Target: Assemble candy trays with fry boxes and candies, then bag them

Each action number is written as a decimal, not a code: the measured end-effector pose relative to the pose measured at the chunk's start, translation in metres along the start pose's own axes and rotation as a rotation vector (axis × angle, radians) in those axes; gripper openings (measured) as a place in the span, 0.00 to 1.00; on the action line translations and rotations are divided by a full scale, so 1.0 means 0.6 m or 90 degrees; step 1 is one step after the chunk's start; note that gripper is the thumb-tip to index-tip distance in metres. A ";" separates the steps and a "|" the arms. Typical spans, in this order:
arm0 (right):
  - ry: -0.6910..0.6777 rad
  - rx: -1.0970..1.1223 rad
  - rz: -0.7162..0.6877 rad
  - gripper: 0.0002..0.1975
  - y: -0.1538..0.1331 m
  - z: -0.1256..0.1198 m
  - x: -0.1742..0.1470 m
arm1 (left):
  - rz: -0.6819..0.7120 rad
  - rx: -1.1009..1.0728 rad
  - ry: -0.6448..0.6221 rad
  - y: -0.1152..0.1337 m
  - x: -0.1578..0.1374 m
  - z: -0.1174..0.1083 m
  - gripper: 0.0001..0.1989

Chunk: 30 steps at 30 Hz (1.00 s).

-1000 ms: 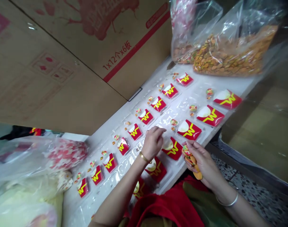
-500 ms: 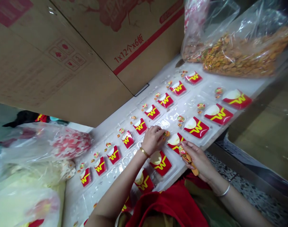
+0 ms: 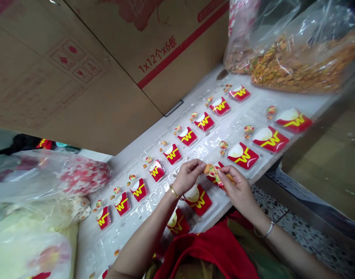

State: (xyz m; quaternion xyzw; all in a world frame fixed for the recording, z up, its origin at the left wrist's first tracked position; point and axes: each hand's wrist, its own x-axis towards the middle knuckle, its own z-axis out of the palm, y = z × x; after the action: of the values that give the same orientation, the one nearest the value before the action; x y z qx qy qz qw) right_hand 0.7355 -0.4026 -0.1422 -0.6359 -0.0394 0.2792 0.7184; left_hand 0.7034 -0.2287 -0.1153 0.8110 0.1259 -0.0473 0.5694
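Note:
My left hand [image 3: 186, 176] pinches the end of a small orange toy food piece [image 3: 208, 169]. Close against it, my right hand [image 3: 238, 188] is closed on several small toy food pieces [image 3: 215, 174], coloured orange, red and green; their exact kinds are hard to make out. Both hands meet over the near row of clear plastic trays. Beneath them a red fries box [image 3: 198, 198] with a yellow zigzag mark lies in its tray, and another is mostly covered by my hands. More red fries boxes [image 3: 243, 155] with small round toy pieces [image 3: 223, 145] lie along both rows.
Large cardboard cartons [image 3: 113, 89] stand behind the white table [image 3: 92, 248]. A clear bag of orange toy pieces [image 3: 299, 69] sits at the back right. At left are a bag of red and white pieces [image 3: 81, 176] and a bag of pale yellow pieces [image 3: 28, 232].
My left hand has moved down and towards the right hand, bringing its fingertips to the toy pieces there. The right hand has turned inward and risen slightly.

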 end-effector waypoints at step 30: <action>-0.227 0.203 0.313 0.15 -0.012 0.025 -0.051 | -0.022 -0.026 0.164 -0.033 -0.106 -0.047 0.12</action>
State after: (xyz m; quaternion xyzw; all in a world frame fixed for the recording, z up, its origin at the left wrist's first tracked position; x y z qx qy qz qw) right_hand 0.7059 -0.4030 -0.1237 -0.4471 0.0344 0.5534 0.7019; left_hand 0.6353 -0.2054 -0.1097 0.7965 0.2126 0.0502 0.5638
